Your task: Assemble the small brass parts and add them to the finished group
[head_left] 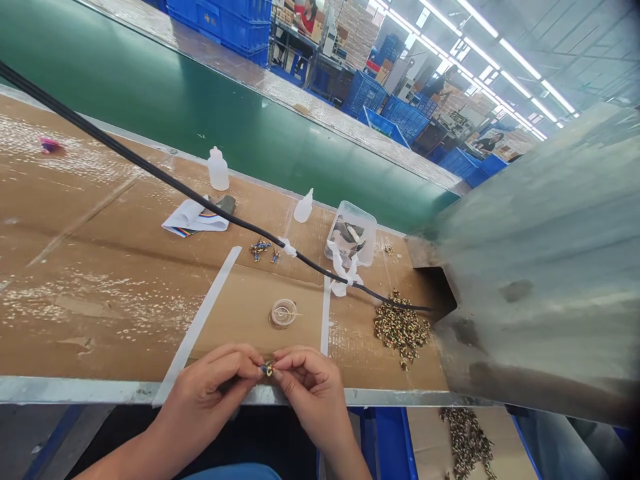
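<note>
Near the front edge of the cardboard-covered bench, my left hand [213,383] and my right hand [313,387] meet. Between their fingertips is a small gold-and-blue metal piece [268,369]; both hands pinch it, and its exact kind is too small to make out. Just beyond them sits a small round clear dish [283,313] with a thin stick across it. Farther back lie several similar blue-and-gold pieces [261,248]. Off to the right is a heap of small gold metal parts [401,328].
Across the bench runs a black cable [240,225]. Two white squeeze bottles [219,169] and a clear plastic box [367,233] stand toward the green conveyor belt [280,140]. A large metal housing [545,280] borders the right. Below the edge, a blue crate [395,443] adjoins more metal parts [465,440].
</note>
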The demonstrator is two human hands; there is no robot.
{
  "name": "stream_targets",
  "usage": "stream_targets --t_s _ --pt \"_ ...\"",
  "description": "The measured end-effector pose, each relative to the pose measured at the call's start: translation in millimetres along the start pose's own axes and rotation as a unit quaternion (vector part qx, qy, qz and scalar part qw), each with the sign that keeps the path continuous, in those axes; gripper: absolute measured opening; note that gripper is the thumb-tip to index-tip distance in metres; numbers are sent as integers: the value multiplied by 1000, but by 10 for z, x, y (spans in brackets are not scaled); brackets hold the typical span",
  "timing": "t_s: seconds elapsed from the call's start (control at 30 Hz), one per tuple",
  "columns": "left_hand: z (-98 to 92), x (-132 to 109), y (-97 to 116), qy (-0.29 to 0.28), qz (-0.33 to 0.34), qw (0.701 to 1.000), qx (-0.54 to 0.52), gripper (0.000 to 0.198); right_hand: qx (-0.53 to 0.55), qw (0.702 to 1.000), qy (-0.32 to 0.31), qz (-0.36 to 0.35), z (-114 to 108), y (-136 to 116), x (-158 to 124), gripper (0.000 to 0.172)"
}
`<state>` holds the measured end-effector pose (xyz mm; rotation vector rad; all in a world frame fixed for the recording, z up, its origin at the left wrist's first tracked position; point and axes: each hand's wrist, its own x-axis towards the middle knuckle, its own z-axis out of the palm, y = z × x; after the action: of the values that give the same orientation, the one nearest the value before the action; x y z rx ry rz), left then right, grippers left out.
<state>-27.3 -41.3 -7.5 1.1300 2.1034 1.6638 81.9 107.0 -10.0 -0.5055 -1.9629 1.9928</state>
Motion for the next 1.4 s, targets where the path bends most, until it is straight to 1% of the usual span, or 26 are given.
stream_targets --t_s 0.2,0.37,0.67,0.93,1.13,1.23,1.33,1.4 --pt "-2 -5 -17 -14 7 1000 2 21 12 1000 2 2 -3 26 -4 9" --pt "21 -14 -64 -35 -7 999 -9 18 8 1000 10 4 6 5 -2 8" --pt "29 -47 -102 -32 -20 999 -10 15 -9 1000 10 0 -13 11 6 7" --pt "26 -37 -80 -35 -34 999 -9 13 -43 999 3 -15 -12 -27 18 9" --pt "25 -44 -66 -36 -65 997 -7 12 -28 999 5 -30 22 59 11 8" --pt "21 -41 -56 -46 -83 995 4 14 -6 999 10 -35 30 98 -5 11" --pt "-57 21 -77 -33 -90 994 45 17 3 999 34 -31 -25 86 -25 16" --pt "-166 122 -112 -9 -92 993 79 18 11 997 79 -25 -114 52 -39 18"
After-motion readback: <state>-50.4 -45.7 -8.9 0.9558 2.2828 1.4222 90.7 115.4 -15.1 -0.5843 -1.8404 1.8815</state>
